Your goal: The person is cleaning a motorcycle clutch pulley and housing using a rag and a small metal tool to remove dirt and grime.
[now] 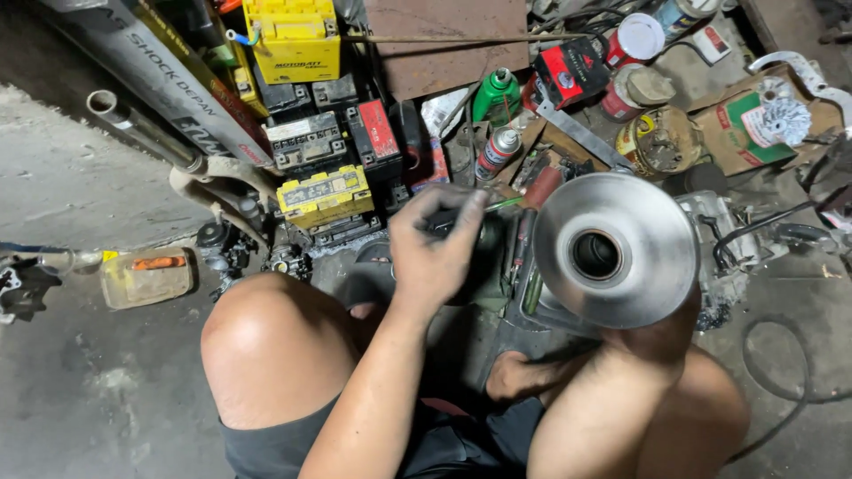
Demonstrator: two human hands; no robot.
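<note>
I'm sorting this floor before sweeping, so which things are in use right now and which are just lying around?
In hand:
- shiny conical metal disc with a centre hole, held up from behind by the right hand, which is hidden
- dark, partly hidden object, under the left hand

Lying about:
- yellow box-shaped batteries
- green plastic bottle
- red-and-grey spray can
- round rusty tin

a stained concrete floor (106, 390) carries workshop clutter: a yellowed plastic container (146, 276) at left, stacked yellow and black batteries (324, 193) at far centre, spray cans (497, 151) and tins (658, 140) at far right, a black cable (781, 390) near right.
</note>
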